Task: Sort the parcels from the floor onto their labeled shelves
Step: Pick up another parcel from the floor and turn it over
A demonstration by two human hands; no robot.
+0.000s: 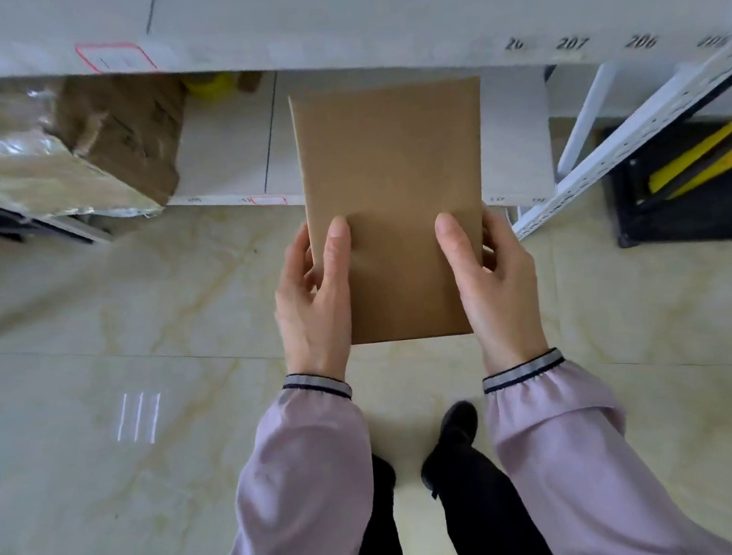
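both hands grip brown parcel, thumbs on top.

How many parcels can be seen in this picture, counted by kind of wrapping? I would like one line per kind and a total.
Flat brown paper parcel: 1, held in the left hand and right hand
Brown cardboard box on the lower shelf: 1
Parcel wrapped in shiny clear film: 1
Total: 3
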